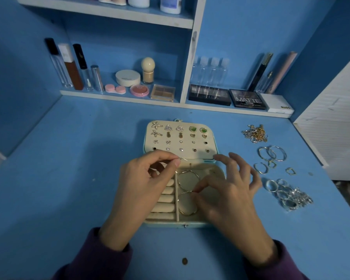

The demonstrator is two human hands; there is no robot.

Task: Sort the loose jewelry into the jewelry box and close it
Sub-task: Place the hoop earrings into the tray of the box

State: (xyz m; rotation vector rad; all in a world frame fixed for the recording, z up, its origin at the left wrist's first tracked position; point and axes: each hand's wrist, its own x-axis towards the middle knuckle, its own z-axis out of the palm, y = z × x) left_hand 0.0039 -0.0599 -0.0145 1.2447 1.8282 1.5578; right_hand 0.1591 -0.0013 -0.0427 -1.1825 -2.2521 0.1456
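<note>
Pinching left hand [148, 178]: gripped a thin gold wire [183, 158] over the jewelry box [180, 224] hinge.
Right hand [226, 190]: thumb and forefinger pinched a hoop earring [188, 214] inside the box.
Box: lay open.
Loose rings [287, 195], hoops [271, 154], chains [255, 134]: right of the box.

Ring rolls [163, 207] partly under left hand [143, 186]

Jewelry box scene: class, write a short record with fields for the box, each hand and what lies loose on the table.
Box: jewelry box open, stud earrings pinned in its lid
Left hand: pinches a thin metal piece above the box
Right hand: pinches a gold hoop in the right compartment
Loose on table: chain pile, large hoops, ring pile, right of box
Task state: box not closed, sorting unfinished
</note>
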